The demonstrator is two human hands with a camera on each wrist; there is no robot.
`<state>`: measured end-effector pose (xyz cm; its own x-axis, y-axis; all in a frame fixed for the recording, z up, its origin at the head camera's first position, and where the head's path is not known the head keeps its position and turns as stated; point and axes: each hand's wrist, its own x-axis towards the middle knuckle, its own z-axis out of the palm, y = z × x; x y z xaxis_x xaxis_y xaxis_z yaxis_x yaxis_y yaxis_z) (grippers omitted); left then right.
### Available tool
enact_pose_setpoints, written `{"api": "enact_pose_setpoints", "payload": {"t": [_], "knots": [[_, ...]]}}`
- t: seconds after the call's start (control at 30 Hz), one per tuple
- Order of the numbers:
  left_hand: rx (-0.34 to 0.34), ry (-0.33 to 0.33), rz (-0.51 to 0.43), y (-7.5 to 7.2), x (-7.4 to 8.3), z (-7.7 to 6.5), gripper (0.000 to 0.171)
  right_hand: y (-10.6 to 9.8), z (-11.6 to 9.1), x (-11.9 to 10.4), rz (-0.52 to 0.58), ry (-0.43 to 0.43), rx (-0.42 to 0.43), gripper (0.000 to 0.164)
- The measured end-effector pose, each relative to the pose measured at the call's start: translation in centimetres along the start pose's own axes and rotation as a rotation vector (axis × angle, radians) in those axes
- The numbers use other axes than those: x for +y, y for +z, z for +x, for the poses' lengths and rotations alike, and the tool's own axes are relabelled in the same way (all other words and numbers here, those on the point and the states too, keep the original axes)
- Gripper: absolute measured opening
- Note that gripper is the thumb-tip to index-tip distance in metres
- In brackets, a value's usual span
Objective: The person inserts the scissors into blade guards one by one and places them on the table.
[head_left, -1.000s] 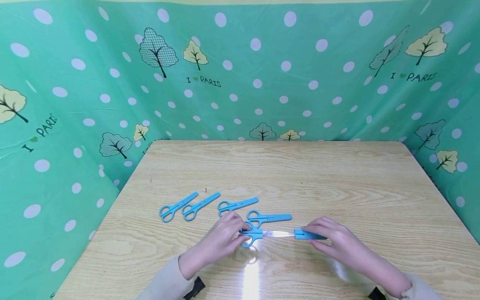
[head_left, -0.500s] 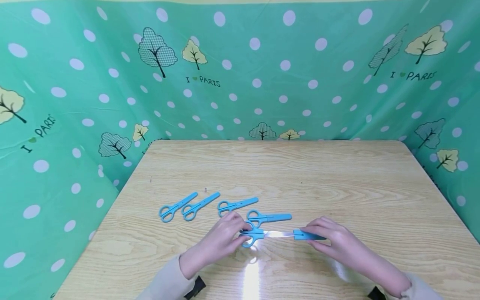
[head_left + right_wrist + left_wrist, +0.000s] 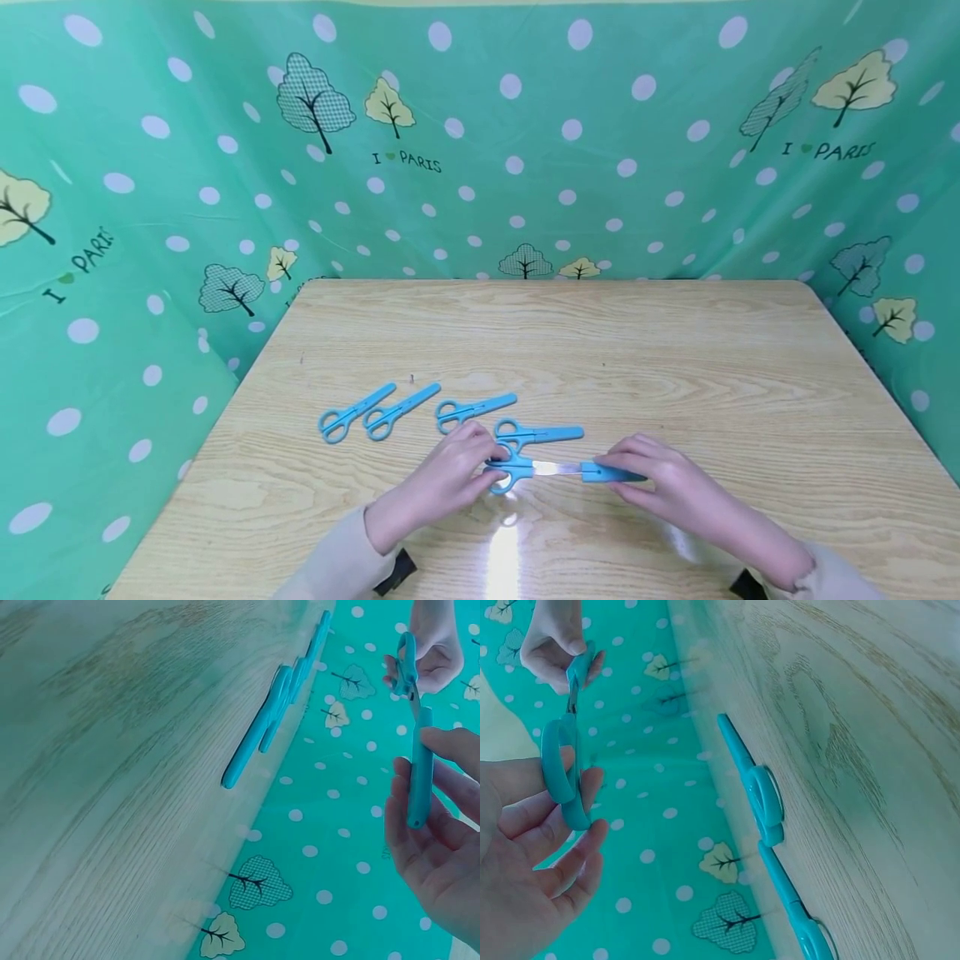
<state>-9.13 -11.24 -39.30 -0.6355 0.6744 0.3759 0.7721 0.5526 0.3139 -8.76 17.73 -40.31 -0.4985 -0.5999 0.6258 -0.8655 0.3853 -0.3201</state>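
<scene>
My left hand (image 3: 456,467) holds a pair of scissors (image 3: 518,467) by its blue finger loops, blades pointing right. A blue blade cover (image 3: 600,472) is gripped between thumb and fingers of my right hand (image 3: 660,477). The blade tips sit inside the cover's mouth, and a stretch of bare metal shows between cover and handles. In the left wrist view, fingers of the left hand (image 3: 540,840) pass around the scissor loops (image 3: 555,761). From the right wrist, the cover (image 3: 421,772) is seen pinched lengthwise by the right hand (image 3: 442,832).
Several covered blue scissors lie behind the hands: one pair (image 3: 543,434) just beyond the held scissors, another (image 3: 480,407) partly behind the left hand, and two more at left, a nearer pair (image 3: 405,411) and an outer pair (image 3: 356,413). A wooden table (image 3: 637,350) meets a green curtain (image 3: 465,217).
The left hand has shifted slightly right with the scissors, and the right hand slightly left with the cover. Less bare blade shows between them. The other scissors stay put.
</scene>
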Motion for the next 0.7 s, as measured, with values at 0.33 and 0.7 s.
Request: {"api": "enact_pose_setpoints", "payload": {"t": [0.33,0.7], "knots": [[-0.007,0.006,0.023,0.22,0.21,0.36,0.016,0.39,0.38,-0.07,0.008,-0.004,-0.015,0.024],[-0.034,-0.019,0.021,0.27,0.68,0.78,0.015,0.88,0.75,-0.16,0.027,-0.009,-0.004,0.020]]}}
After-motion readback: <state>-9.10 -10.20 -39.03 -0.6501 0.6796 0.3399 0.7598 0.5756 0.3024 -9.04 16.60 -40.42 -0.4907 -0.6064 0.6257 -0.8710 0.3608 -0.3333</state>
